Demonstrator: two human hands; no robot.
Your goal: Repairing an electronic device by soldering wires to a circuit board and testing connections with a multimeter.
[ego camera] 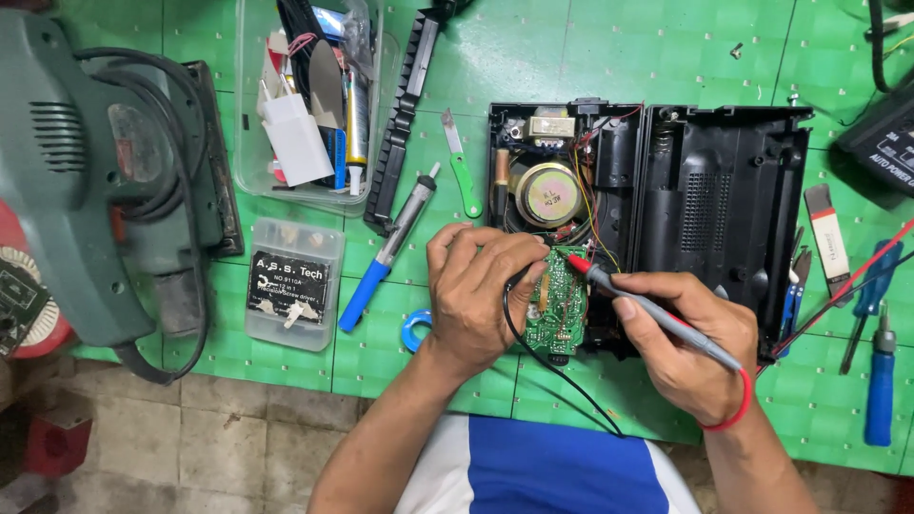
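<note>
Green gridded mat, glossy circuit board, slim probe.

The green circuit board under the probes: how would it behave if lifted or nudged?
The green circuit board looks thin and flat, so probably stiff and light. Wires tie it to the open black radio case, so it would likely tug rather than lift free.

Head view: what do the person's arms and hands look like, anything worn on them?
Both forearms are bare, with no sleeves, gloves or rings in sight. The right hand has a thin red band around its wrist. The left hand wears nothing.
</note>
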